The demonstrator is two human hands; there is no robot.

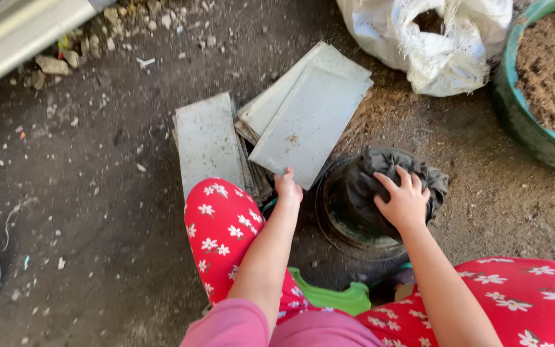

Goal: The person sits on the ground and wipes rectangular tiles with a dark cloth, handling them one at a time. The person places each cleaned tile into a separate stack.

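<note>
Under right-hand fingers (398, 177): dark cloth (380, 168).

Grey flat slab (309, 125) tilted atop stack; dark cloth (380, 173) bunched over round mould.

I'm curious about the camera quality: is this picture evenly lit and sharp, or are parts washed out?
Head view: mostly shaded and sharp; sun washes out the white sack and brightens the grey slabs. The right hand on the dark cloth and the left hand are crisp; straight edges bend slightly toward the corners.
</note>
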